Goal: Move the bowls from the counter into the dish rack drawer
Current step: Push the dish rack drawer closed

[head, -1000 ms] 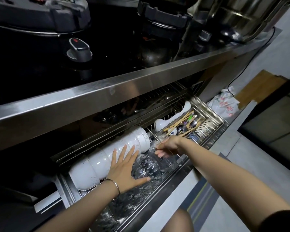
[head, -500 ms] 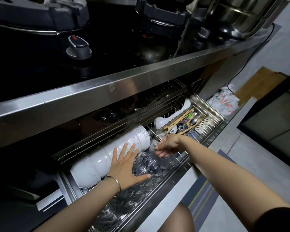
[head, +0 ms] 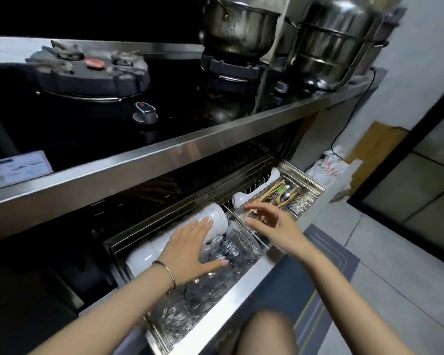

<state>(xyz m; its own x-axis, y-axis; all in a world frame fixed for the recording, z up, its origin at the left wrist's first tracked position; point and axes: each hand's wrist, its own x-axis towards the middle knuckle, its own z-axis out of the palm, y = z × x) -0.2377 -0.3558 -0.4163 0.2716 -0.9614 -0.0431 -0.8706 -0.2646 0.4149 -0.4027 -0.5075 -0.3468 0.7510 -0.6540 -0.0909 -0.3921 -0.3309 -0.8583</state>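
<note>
Open dish rack drawer [head: 241,285] beneath the steel desk [head: 164,160], holding a row of white bowls [head: 190,231] on their sides at the back and clear glass bowls [head: 215,275] along the front. The left hand [head: 190,249], fingers spread and gripping nothing, lies flat across both rows. The right hand [head: 272,224], also open and empty, hovers above the rack beside the cutlery tray [head: 290,198] of chopsticks and spoons.

Both hands over open dish rack drawer [head: 244,278].
Left hand [head: 187,254] is lying flat, fingers spread, across white bowls [head: 215,217] and clear glass bowls [head: 231,249]; right hand [head: 273,225] is hovering spread beside the cutlery tray [head: 305,198].
</note>
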